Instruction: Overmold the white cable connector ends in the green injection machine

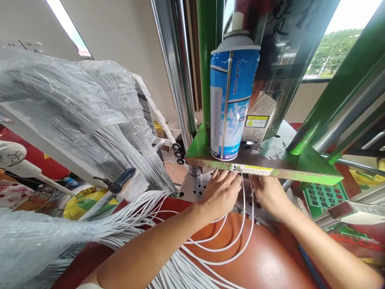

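My left hand (223, 193) reaches under the front edge of a green press plate (300, 172). Its fingers are bent and close together, their tips hidden by the plate; what they press on or hold does not show. Just to the right, my right hand (267, 194) also reaches under the plate, most of its fingers out of sight. White cables (244, 208) rise between the two hands and pass beneath the plate edge. Below the hands lies a metal mould area (195, 186) with holes. A blue spray can (234, 100) stands upright on the plate above my left hand.
Bundles of grey-white cable (120, 140) in plastic wrap hang at the left. More loose cable (180, 269) lies across the red-brown surface (267, 257) below my arms. Steel columns (174, 60) flank the press. A green button panel (323, 196) is at the right.
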Motion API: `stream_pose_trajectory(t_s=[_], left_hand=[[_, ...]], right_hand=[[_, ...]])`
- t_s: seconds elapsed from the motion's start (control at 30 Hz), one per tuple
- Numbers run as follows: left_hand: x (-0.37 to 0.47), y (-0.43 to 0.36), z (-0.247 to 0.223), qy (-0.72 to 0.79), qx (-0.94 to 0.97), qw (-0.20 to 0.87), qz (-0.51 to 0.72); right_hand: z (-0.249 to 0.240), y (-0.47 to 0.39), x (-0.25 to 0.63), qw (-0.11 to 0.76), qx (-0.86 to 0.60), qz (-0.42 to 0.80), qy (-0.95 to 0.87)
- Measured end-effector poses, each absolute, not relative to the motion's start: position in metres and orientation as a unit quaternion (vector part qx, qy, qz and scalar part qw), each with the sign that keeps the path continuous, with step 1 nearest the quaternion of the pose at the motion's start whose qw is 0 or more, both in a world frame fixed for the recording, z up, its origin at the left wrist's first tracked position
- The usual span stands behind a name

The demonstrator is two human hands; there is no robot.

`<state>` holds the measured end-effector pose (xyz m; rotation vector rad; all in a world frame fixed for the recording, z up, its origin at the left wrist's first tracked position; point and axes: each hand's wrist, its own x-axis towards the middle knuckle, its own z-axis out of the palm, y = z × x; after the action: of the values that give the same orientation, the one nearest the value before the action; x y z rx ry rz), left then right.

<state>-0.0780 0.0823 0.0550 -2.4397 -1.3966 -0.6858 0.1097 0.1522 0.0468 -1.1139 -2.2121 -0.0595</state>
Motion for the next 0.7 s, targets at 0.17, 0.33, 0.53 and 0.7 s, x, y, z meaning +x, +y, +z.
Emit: stream_pose_trajectory(t_s=[0.17, 0.33, 0.53, 0.7], left_hand=[[-0.061, 0.072, 0.039, -0.541, -0.804, 0.141, -0.201], [-0.055, 0.080, 0.033, -0.559, -0.796, 0.127, -0.197], [-0.052, 0.090, 0.031, -0.551, -0.791, 0.125, -0.236], [-0.089, 0.057, 0.053, -0.501, -0.823, 0.074, -0.257]], right_hand=[[0.024, 0.101, 0.093, 0.235, -0.425, -0.141, -0.863], [0.026, 0.108, 0.081, 0.199, -0.454, -0.150, -0.856], [0.026, 0.117, 0.081, 0.238, -0.445, -0.130, -0.853], [0.026, 0.080, 0.128, 0.285, -0.422, -0.106, -0.854]])
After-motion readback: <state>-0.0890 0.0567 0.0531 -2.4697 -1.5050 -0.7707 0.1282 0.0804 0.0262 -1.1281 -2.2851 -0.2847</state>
